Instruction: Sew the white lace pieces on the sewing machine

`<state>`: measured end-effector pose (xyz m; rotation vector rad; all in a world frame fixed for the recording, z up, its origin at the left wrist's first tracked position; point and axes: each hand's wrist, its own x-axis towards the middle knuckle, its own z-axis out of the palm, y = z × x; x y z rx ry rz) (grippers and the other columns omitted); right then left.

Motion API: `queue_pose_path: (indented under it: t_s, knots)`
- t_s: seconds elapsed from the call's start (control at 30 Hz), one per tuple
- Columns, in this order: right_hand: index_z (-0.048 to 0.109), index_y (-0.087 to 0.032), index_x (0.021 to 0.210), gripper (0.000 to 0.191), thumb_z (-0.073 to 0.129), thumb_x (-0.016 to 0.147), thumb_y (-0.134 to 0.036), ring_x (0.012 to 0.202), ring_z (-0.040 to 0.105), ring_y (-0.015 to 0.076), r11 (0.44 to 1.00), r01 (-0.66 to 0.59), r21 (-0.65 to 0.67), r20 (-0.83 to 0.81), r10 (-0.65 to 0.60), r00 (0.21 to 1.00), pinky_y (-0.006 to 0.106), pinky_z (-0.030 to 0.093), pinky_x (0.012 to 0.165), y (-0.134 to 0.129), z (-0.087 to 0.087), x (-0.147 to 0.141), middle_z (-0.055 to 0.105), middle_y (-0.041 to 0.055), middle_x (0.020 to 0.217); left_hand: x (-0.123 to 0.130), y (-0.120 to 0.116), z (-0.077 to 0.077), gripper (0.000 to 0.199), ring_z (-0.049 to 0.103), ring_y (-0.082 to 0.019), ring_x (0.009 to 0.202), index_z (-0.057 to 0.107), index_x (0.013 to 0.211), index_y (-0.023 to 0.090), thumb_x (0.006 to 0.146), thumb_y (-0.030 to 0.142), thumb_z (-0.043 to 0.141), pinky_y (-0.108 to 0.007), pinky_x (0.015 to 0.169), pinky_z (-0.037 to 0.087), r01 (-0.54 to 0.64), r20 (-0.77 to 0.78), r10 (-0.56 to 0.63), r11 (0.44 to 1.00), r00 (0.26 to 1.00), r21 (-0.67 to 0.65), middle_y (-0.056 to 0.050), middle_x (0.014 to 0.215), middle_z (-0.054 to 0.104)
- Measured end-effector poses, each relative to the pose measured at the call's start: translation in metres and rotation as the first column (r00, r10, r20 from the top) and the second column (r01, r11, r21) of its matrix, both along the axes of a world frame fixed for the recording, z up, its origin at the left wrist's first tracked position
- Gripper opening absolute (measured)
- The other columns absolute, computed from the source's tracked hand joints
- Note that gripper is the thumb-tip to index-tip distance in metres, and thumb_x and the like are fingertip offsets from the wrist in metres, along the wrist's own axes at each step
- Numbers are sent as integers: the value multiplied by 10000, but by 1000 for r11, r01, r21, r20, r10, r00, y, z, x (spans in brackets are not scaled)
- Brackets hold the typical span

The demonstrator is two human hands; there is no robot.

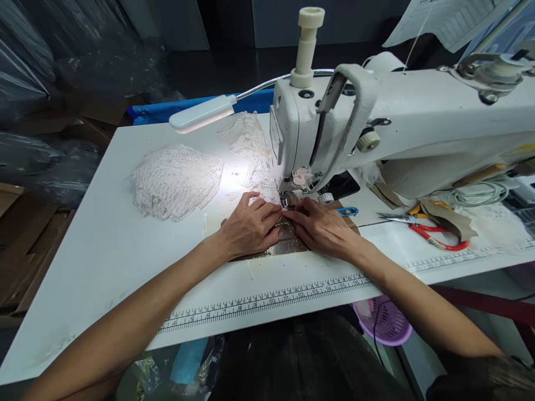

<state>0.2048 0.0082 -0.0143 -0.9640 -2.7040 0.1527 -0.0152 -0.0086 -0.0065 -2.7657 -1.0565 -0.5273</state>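
A white sewing machine point(295, 120) stands over the table, its needle and presser foot point(287, 199) lit by a lamp. White lace fabric point(257, 161) runs from the presser foot back across the table. Just left of the foot, my left hand point(252, 224) is closed with bent fingers on the lace's near edge. From the right, my right hand point(324, 227) pinches the same edge, its fingertips almost meeting the left ones. The pinched part is small and mostly covered by my fingers. Under both hands lies a shiny brown plate point(288, 245).
A heap of white lace point(178, 181) lies on the left of the table. The lamp point(203, 113) reaches over it. Red-handled scissors point(438, 236) and blue thread snips point(348, 211) lie to the right. A printed ruler point(267, 303) follows the front edge; a purple basket point(387, 323) sits below.
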Motion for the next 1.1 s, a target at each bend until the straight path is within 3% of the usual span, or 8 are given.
queue_pose_path:
  t_s: [0.2, 0.5, 0.7, 0.83, 0.93, 1.1]
  knots:
    - [559, -160, 1239, 360, 352, 955, -236, 782, 521, 227, 998, 61, 12, 111, -62, 992, 336, 429, 625, -1, 7, -8, 571, 163, 1053, -3, 4, -1, 252, 617, -230, 926, 647, 1036, 153, 905, 295, 486, -521, 999, 375, -13, -18, 13, 1000, 1000, -25, -100, 1173, 645]
    - [566, -152, 1219, 343, 365, 950, -226, 797, 527, 242, 994, 103, 46, 146, -109, 983, 329, 399, 607, -3, 5, -11, 584, 173, 1034, -7, 9, -4, 352, 587, -271, 1039, 592, 1162, 134, 912, 358, 486, -546, 999, 359, -22, -14, 21, 997, 1000, -75, -137, 1247, 591]
    - [568, -166, 1210, 360, 344, 983, -335, 703, 565, 192, 984, 83, -158, -40, -90, 995, 304, 405, 582, 9, 13, 3, 612, 138, 1049, -7, 10, -4, 414, 567, -282, 1049, 554, 1200, 129, 906, 411, 479, -526, 964, 378, -52, -24, 50, 993, 998, -107, -154, 1261, 566]
    - [627, -170, 963, 400, 294, 1008, -388, 674, 569, 179, 942, 107, -319, -174, -169, 970, 291, 427, 607, 26, 9, 12, 649, 81, 845, -6, 12, -4, 448, 561, -289, 1045, 525, 1233, 129, 894, 420, 484, -513, 934, 390, -60, -6, 60, 990, 998, -125, -152, 1243, 564]
    - [609, -165, 805, 418, 305, 1002, -374, 647, 563, 192, 922, 220, -318, -193, -290, 937, 307, 425, 609, 35, 1, 11, 629, 73, 711, -6, 13, -5, 450, 563, -291, 1021, 523, 1232, 132, 885, 416, 493, -512, 900, 404, -50, 15, 52, 990, 999, -132, -145, 1198, 580]
    - [624, -170, 983, 350, 359, 986, -399, 763, 604, 211, 931, 193, -309, -192, -260, 946, 323, 462, 675, 28, -3, 9, 646, 103, 935, -6, 13, -5, 466, 560, -280, 984, 515, 1234, 116, 899, 437, 467, -505, 879, 403, -61, -14, 60, 993, 998, -106, -150, 1184, 585]
